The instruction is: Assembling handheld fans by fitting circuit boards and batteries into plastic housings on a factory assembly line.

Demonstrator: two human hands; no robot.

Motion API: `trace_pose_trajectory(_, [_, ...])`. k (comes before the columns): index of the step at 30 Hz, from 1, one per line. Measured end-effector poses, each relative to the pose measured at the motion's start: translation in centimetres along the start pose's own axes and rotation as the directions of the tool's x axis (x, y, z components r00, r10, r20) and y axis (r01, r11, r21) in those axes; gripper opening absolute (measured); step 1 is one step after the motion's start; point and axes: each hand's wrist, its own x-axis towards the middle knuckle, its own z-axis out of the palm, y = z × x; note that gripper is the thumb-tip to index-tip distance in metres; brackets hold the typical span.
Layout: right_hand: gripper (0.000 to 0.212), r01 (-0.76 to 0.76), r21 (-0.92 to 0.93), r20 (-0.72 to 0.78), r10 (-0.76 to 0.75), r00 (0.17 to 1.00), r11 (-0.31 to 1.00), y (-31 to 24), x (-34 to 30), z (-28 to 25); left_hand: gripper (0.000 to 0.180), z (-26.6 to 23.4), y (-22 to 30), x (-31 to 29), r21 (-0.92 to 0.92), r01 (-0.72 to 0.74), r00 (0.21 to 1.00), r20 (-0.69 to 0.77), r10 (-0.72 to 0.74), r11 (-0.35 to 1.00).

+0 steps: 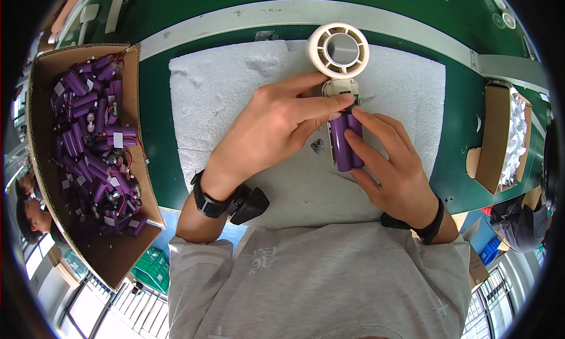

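A cream handheld fan (314, 52) with a round grille head lies on the white foam sheet, its handle pointing toward me. The handle is uncovered. Inside it lie two purple battery cells (339, 142) side by side, with a small green circuit board (355, 102) above them. My left hand (281, 116) is closed around the upper handle, index finger and thumb pressed at the board. My right hand (391, 159) holds the battery cells from the right side, one fingertip near the board's lower edge. Fingers hide part of the board and any wires there.
A foam sheet (218, 103) covers the middle of the green table (156, 162). At the left stands a cardboard box (144, 192) full of purple wired battery packs (88, 162). A smaller box (491, 139) of white pieces stands at the right. A metal rail (235, 18) crosses the back.
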Motion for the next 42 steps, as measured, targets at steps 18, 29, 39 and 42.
trace_pose_trajectory(18, [0.043, -0.036, 0.068, -0.102, 0.042, 0.994, 0.997, 0.5, 0.4, 0.7, 0.039, -0.7, 0.1, 0.2, -0.113, 0.113, 0.992, 0.060, -0.107, 0.987])
trace_pose_trajectory(29, [0.038, 0.037, 0.149, -0.070, -0.027, 0.997, 0.988, 1.7, 0.2, 0.7, 0.049, -0.5, -0.6, -0.3, -0.195, 0.104, 0.994, 0.064, -0.093, 0.975])
trace_pose_trajectory(39, [0.040, -0.041, 0.042, -0.122, 0.046, 0.991, 0.998, 0.4, 0.3, 1.2, 0.050, -0.3, -0.1, -0.1, -0.141, 0.132, 0.990, 0.066, -0.124, 0.981])
trace_pose_trajectory(42, [0.041, -0.081, 0.019, -0.110, 0.082, 0.991, 0.997, 0.1, 0.7, 1.0, 0.045, -0.1, 0.2, -0.1, -0.139, 0.159, 0.987, 0.049, -0.154, 0.977])
